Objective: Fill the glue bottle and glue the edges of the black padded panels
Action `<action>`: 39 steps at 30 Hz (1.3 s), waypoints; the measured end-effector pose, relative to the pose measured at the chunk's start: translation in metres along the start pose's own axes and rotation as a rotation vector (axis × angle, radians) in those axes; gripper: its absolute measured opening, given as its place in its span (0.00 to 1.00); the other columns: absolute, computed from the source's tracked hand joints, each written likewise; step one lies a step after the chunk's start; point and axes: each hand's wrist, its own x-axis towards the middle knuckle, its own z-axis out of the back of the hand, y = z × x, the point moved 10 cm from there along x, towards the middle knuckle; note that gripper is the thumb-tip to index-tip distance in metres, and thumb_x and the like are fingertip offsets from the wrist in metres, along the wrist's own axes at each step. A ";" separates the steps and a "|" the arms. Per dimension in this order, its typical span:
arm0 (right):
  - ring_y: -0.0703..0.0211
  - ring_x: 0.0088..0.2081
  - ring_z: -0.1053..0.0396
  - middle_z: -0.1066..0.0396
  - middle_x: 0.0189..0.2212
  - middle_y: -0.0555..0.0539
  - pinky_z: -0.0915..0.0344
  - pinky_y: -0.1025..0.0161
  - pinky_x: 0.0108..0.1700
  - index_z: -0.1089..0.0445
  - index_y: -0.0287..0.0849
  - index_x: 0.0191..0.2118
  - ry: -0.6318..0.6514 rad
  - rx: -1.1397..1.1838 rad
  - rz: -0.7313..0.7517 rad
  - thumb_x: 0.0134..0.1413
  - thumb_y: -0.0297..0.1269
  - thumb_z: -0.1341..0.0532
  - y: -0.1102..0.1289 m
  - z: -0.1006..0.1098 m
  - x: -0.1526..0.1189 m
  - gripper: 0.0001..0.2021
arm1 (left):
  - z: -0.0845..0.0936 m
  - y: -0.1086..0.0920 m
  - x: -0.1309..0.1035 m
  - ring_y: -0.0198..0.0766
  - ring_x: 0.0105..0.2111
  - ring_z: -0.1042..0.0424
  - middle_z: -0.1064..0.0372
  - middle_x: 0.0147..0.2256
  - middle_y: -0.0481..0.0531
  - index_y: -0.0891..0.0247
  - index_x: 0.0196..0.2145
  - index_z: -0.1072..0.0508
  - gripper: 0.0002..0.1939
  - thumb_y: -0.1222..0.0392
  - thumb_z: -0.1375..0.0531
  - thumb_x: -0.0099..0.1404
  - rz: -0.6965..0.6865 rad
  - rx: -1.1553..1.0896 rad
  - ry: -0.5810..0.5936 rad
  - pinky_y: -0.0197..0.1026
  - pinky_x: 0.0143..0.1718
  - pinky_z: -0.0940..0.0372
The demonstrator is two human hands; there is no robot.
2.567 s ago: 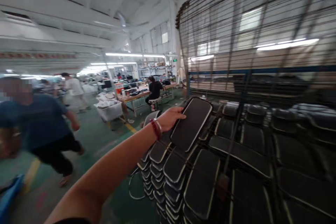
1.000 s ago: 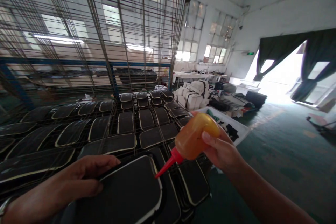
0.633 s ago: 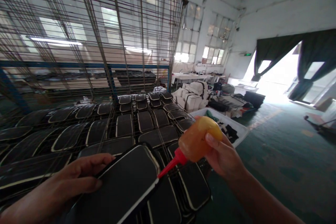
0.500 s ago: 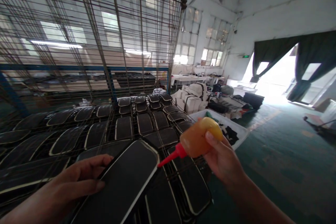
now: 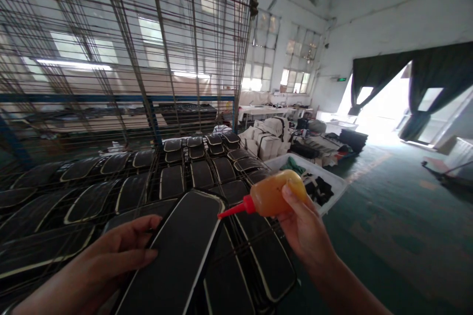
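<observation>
Okay, the right hand [image 5: 306,229] is curled firmly around a soft, translucent amber bottle [image 5: 271,194], thumb pressing its near side, and the long red tapered nozzle [image 5: 236,208] points at the upper right edge of a black, flat panel with rounded corners [image 5: 173,251]. Over on the other side, the left hand [image 5: 111,251] is half open, pinching that panel by its left edge, thumb on top, holding it tilted above the rows of similar black panels with pale outlines [image 5: 172,180]. A pale line runs down the right edge and around the top, so the outline in view looks mostly covered; the lower end is out of view, so whether any remains there can't be told. Beyond stands the rusty wire grid [image 5: 158,19], with a white plastic bin [image 5: 337,198] off to the right.
</observation>
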 end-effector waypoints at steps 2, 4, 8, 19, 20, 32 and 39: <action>0.57 0.33 0.28 0.27 0.36 0.49 0.24 0.65 0.34 0.24 0.44 0.42 0.003 -0.001 0.004 0.48 0.41 0.23 0.002 -0.003 -0.005 0.17 | -0.005 -0.003 -0.001 0.52 0.40 0.19 0.19 0.47 0.41 0.37 0.46 0.21 0.21 0.61 0.29 0.57 0.006 -0.006 -0.032 0.53 0.43 0.25; 0.55 0.35 0.28 0.27 0.37 0.48 0.24 0.62 0.35 0.25 0.45 0.44 0.019 0.004 -0.001 0.47 0.41 0.22 0.002 -0.007 -0.009 0.19 | -0.014 -0.007 -0.002 0.52 0.40 0.19 0.19 0.45 0.42 0.39 0.45 0.21 0.22 0.62 0.28 0.55 0.014 -0.017 -0.044 0.52 0.43 0.25; 0.54 0.38 0.28 0.27 0.39 0.48 0.24 0.58 0.42 0.25 0.47 0.49 0.059 -0.006 -0.017 0.49 0.42 0.23 0.001 -0.012 -0.019 0.22 | -0.030 -0.019 -0.002 0.53 0.40 0.19 0.18 0.43 0.43 0.43 0.43 0.19 0.21 0.60 0.25 0.51 0.013 -0.042 -0.076 0.52 0.43 0.24; 0.52 0.42 0.28 0.27 0.44 0.45 0.28 0.59 0.45 0.36 0.52 0.62 0.204 -0.076 0.015 0.54 0.40 0.26 0.003 -0.016 -0.043 0.32 | -0.050 -0.034 0.004 0.48 0.35 0.18 0.18 0.40 0.52 0.60 0.43 0.21 0.19 0.64 0.26 0.53 -0.003 -0.050 -0.104 0.44 0.37 0.22; 0.51 0.43 0.28 0.27 0.45 0.45 0.28 0.58 0.46 0.36 0.51 0.63 0.227 -0.081 0.021 0.54 0.40 0.26 0.003 -0.017 -0.044 0.32 | -0.050 -0.036 0.005 0.48 0.35 0.18 0.18 0.39 0.53 0.61 0.43 0.21 0.19 0.65 0.26 0.53 -0.005 -0.052 -0.119 0.44 0.37 0.22; 0.36 0.49 0.28 0.30 0.53 0.37 0.26 0.45 0.46 0.41 0.50 0.65 0.326 -0.146 0.012 0.53 0.45 0.25 0.004 -0.015 -0.071 0.38 | -0.030 -0.048 0.009 0.44 0.27 0.21 0.21 0.33 0.61 0.69 0.35 0.24 0.09 0.77 0.36 0.56 -0.108 -0.091 -0.342 0.43 0.29 0.22; 0.36 0.48 0.27 0.30 0.52 0.36 0.27 0.48 0.43 0.40 0.49 0.63 0.229 -0.122 -0.022 0.48 0.48 0.23 0.002 -0.006 -0.073 0.40 | -0.019 -0.055 -0.001 0.40 0.23 0.22 0.22 0.29 0.57 0.72 0.36 0.25 0.11 0.81 0.42 0.61 -0.193 -0.226 -0.499 0.40 0.24 0.23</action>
